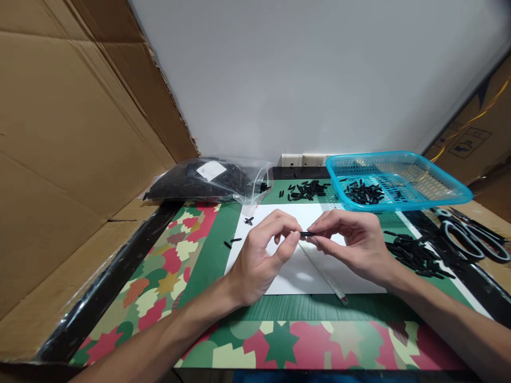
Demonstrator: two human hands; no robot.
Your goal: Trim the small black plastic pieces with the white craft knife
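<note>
Slippage worries us: left hand [264, 250] and right hand [354, 242] both pinch a piece [307, 234], so uneven pressure could flick it onto the paper [295, 271] beneath them.

No readable words tbh. White label [211, 171] on clear bag [236, 183], far left corner of worktop [107, 287]: faint scribble, too small to make out. Cardboard box [495, 125] past right edge: framed handling pictogram [470, 144], kinda hand-shaped, details blurry.
</note>
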